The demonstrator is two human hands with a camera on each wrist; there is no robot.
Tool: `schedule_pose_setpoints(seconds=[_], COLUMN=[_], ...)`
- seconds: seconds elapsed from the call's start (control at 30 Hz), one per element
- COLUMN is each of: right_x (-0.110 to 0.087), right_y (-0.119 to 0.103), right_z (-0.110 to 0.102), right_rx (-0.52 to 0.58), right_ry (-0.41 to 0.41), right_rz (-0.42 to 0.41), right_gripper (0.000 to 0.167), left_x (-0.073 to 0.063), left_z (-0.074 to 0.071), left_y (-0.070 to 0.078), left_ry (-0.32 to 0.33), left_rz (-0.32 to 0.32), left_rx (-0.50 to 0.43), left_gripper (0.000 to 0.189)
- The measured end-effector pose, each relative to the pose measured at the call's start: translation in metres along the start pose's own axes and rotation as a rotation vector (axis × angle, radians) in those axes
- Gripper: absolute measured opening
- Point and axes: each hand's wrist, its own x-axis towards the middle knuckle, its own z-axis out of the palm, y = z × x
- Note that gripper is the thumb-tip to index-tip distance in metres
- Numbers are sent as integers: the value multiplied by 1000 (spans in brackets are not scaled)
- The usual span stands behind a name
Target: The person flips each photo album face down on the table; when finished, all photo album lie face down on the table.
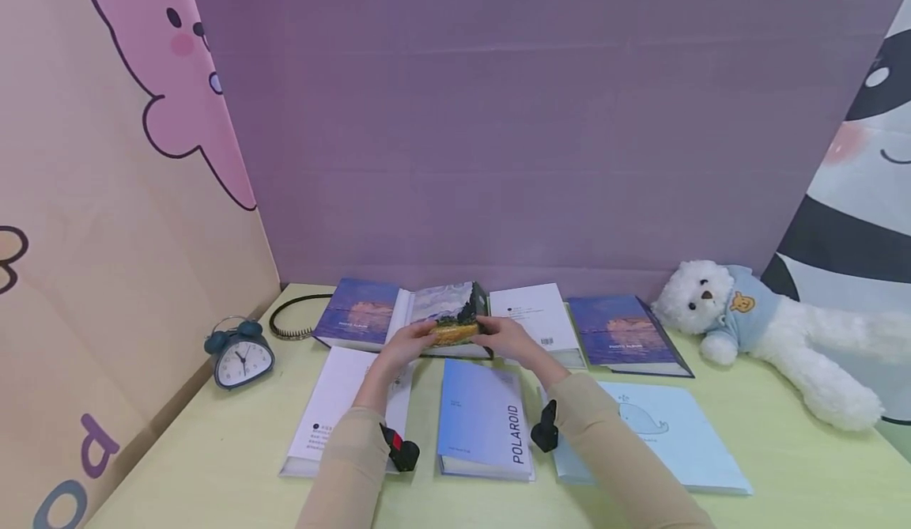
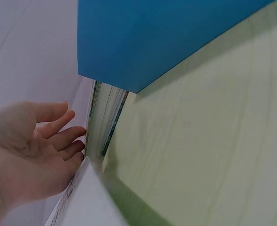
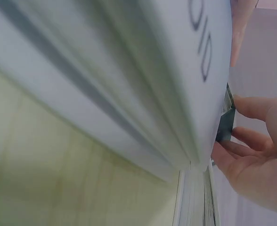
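Head view: painted-cover book (image 1: 455, 311) lies between fingers (image 1: 421, 330), apparently touching.

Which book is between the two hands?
The back-row book with the painted golden field and dark trees; no other visible cover shows a field.

A broad, muted purple wall covering (image 1: 498, 118) with faint horizontal creases spans the back, reaching down to the far edge of a pale yellow-green counter (image 1: 206, 458) with light, wood-like grain. On the left stands a peach-cream wall panel (image 1: 149, 268) printed with a pink, black-outlined cartoon animal (image 1: 135, 23) with a rosy cheek; lower down are a rounded purple letter "d" (image 1: 109, 454) and part of a blue-grey ring-shaped letter (image 1: 44, 505). The right side carries a white wall panel (image 1: 861, 185) with thick black cartoon bands (image 1: 854, 240), a pink blush patch (image 1: 847, 143) and a thin curved smile line (image 1: 897, 160). Soft, diffuse light leaves blurred shadows on the counter.
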Motion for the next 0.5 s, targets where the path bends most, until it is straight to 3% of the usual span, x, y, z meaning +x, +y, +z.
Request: schedule_pose_setpoints(seconds=[0.23, 0.5], right_x=[1, 2], right_y=[3, 4], right_z=[-1, 1], right_rx=[-40, -5], right_ry=[-5, -1], right_rz=[7, 15], right_gripper=[57, 57], left_x=[3, 6], left_z=[1, 1], left_y=[-3, -4], left_ry=[-18, -17], left_rz=[6, -18], left_rx=[-2, -24], left_gripper=[44, 44])
